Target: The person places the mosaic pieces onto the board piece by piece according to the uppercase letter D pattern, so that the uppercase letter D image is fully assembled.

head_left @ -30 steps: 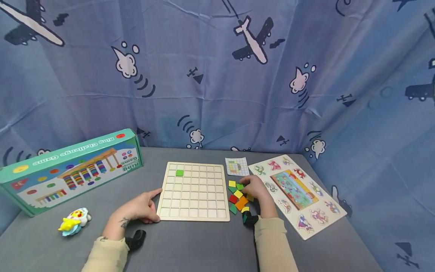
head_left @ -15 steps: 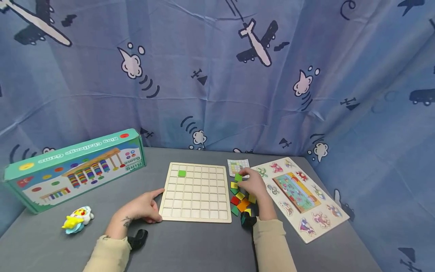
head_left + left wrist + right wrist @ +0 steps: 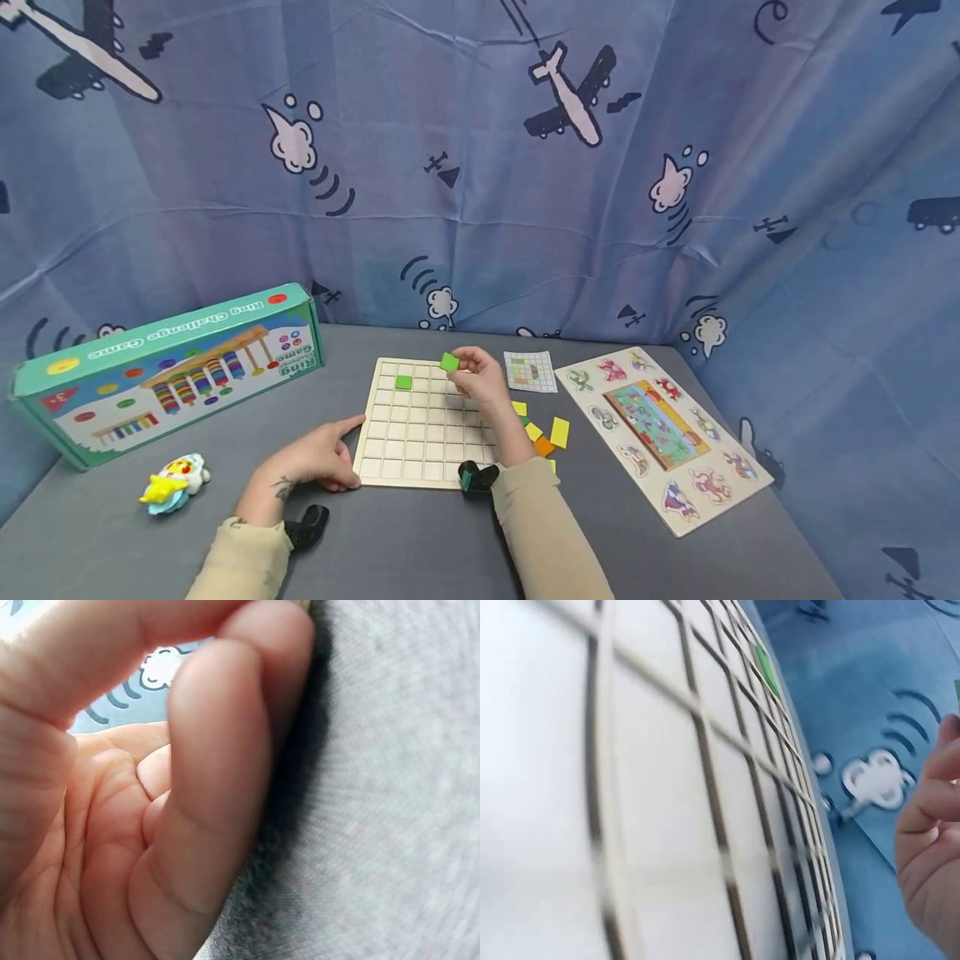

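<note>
A wooden grid board [image 3: 420,425] lies on the table, with one green square tile [image 3: 403,382] set in an upper-left cell. My left hand [image 3: 315,458] holds the board at its left side: the index fingertip meets the left edge and the thumb lies at the near left corner. In the left wrist view, the fingers [image 3: 217,742] are curled, with a sliver of the board at the tips. My right hand [image 3: 483,382] pinches another green square tile [image 3: 449,362] above the board's far edge. That hand's fingers [image 3: 930,817] show at the right wrist view's edge.
Loose yellow, orange and green tiles [image 3: 543,447] lie right of the board, partly behind my right arm. Beyond them are a printed pattern card [image 3: 530,372] and a sea-animal puzzle board [image 3: 609,372]. A game box [image 3: 172,367] and small toy [image 3: 174,485] stand left.
My right hand has picked up a green square tile from the loose pile and carried it left over the board's far side. My left hand stays at the board's left edge.
</note>
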Motion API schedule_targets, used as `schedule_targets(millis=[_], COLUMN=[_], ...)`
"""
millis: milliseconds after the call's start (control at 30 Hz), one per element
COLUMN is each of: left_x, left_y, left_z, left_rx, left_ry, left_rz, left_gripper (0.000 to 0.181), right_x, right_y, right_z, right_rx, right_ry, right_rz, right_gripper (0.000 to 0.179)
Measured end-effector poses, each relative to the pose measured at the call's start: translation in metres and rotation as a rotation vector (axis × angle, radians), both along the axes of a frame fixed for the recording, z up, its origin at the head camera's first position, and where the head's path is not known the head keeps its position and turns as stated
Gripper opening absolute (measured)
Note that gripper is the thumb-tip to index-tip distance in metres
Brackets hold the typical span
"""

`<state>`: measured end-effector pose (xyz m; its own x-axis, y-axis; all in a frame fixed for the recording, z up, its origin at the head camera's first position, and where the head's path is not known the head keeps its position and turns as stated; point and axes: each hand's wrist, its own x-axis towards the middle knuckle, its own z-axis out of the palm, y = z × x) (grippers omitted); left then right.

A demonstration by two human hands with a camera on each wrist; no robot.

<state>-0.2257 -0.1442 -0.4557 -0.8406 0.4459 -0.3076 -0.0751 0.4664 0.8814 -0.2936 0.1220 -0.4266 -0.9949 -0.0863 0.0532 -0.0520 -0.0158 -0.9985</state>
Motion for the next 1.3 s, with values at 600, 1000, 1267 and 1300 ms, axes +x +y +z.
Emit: schedule_targets(millis=[600,1000,1267,1300], left_x=[0.002,0.003,0.004,0.004], left_y=[0.003,0.003,0.004,0.004], left_z=[0.004,0.005,0.006,0.006], left_rx=[-0.015,-0.011,-0.030,-0.031], left_ry=[0.020,0.015,0.011,0.012], left_rz=[0.021,0.026,0.035,0.036], left_gripper=[0.103,0.102,0.101,0.101], right_x=[-0.022,-0.027,-0.029,-0.029], right_y=[-0.036,-0.045,-0.050,-0.051], right_z=[-0.019,-0.014,-0.015,-0.015], right_rx=[0.355,0.635,0.773,0.783], right_ry=[-0.145,-0.193,-0.192,-0.193], right_rz=[0.004,-0.046,-0.072,-0.070], right_gripper=[0.034,0.028,0.026,0.027])
